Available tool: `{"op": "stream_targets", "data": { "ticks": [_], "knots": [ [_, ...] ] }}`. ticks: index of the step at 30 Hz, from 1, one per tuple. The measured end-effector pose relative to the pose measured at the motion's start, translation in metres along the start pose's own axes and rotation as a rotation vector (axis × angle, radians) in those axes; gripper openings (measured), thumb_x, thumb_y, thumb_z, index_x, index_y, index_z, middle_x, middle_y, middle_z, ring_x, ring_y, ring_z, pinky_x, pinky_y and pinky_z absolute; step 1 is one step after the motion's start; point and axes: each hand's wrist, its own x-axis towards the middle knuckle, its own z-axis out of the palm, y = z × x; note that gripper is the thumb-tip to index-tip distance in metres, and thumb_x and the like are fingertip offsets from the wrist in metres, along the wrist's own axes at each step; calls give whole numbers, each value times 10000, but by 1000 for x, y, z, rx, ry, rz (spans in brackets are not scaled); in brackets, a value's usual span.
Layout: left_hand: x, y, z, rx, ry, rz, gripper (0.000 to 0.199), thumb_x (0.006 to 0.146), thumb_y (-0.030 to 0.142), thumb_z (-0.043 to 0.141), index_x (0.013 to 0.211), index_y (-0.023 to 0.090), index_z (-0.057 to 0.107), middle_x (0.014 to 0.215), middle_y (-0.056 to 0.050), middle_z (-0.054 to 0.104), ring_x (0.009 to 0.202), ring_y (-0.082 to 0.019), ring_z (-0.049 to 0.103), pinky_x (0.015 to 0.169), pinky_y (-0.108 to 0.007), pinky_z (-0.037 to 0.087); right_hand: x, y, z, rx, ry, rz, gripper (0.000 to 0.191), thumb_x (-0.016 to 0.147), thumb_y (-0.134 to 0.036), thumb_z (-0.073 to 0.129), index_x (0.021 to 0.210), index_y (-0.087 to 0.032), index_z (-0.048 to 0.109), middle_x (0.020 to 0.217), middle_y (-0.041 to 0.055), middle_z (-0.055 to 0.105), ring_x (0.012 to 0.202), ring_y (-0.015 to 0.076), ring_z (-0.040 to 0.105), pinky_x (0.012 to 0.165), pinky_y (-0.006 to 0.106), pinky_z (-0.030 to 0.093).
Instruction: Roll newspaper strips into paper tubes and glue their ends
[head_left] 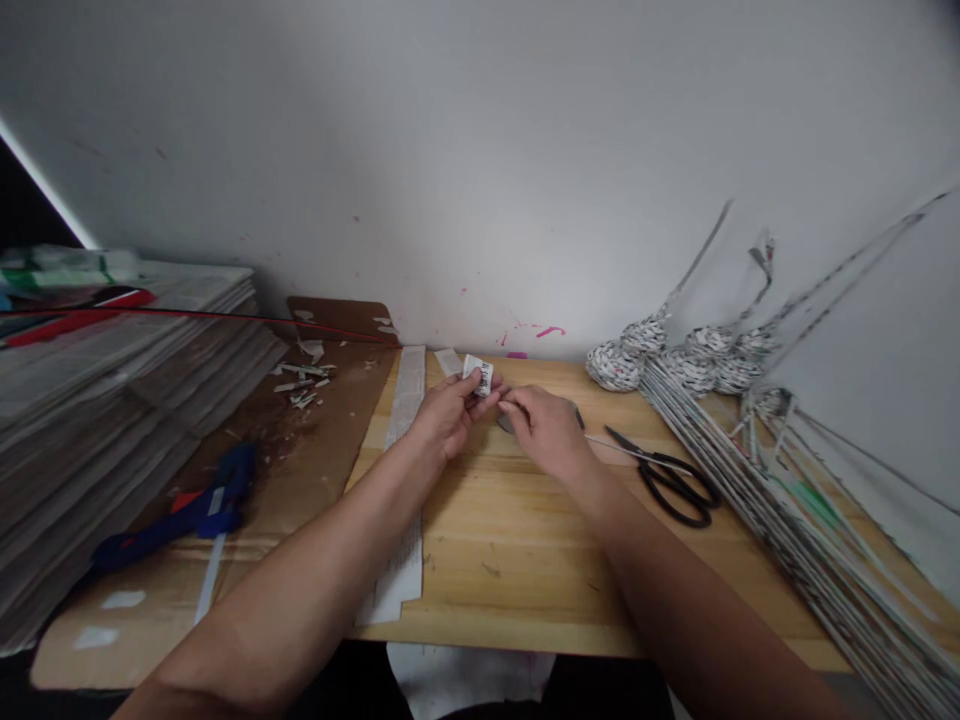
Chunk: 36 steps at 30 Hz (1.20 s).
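A small piece of printed paper [478, 374] is pinched between the thumb and fingers of my left hand [450, 412]. My right hand [545, 425] is just to its right, thumb and fingertips pressed together near the paper's lower end; a thin rod sticks out to the right from behind this hand. Whatever its fingertips grip is too small to make out. A grey round object [505, 424] lies partly hidden between the hands. Long printed paper strips [405, 410] lie on the wooden table [517, 560], partly under my left forearm.
Black-handled scissors [675, 485] lie right of my right hand, beside a bundle of rolled paper sticks [757, 500]. Woven paper balls [616, 366] stand against the wall. At left are a blue glue gun [225, 495], paper scraps [302, 385] on cardboard, and stacked newspapers [150, 390].
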Motion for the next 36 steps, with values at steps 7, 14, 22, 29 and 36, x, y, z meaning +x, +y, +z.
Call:
{"op": "stream_targets", "data": {
  "ticks": [7, 14, 22, 29, 36],
  "knots": [
    [0, 1, 0, -5, 15, 4, 141, 902, 104, 547, 834, 60, 663, 824, -140, 719, 724, -165, 715, 659, -214, 599, -1, 1, 0, 31, 13, 14, 147, 926, -307, 538, 1003, -201, 605, 991, 60, 680, 897, 195, 610, 748, 289, 408],
    [-2, 3, 1, 8, 10, 19, 114, 884, 95, 574, 822, 58, 663, 809, -138, 714, 708, -163, 713, 663, -220, 598, 0, 1, 2, -1, -30, 5, 194, 969, -287, 447, 977, -200, 621, 977, 70, 667, 887, 191, 603, 762, 299, 407],
    [-1, 3, 0, -2, -12, -23, 156, 921, 111, 508, 868, 61, 646, 853, -150, 718, 736, -171, 719, 647, -224, 605, 0, 3, 2, -22, -42, -3, 176, 961, -246, 449, 941, -192, 616, 947, 71, 662, 859, 191, 595, 746, 296, 402],
    [-1, 2, 0, -21, 17, -20, 118, 899, 109, 553, 907, 56, 658, 834, -152, 725, 729, -170, 717, 656, -227, 609, 0, 2, 3, 11, -18, 2, 118, 921, -278, 542, 941, -189, 616, 950, 67, 670, 869, 191, 595, 746, 289, 403],
    [2, 5, 0, -19, 43, -42, 131, 916, 123, 530, 930, 61, 643, 800, -140, 723, 686, -166, 715, 611, -219, 603, 1, 1, 4, 7, -57, -22, 194, 954, -265, 471, 926, -184, 645, 984, 85, 660, 916, 191, 597, 808, 296, 418]
  ]
}}
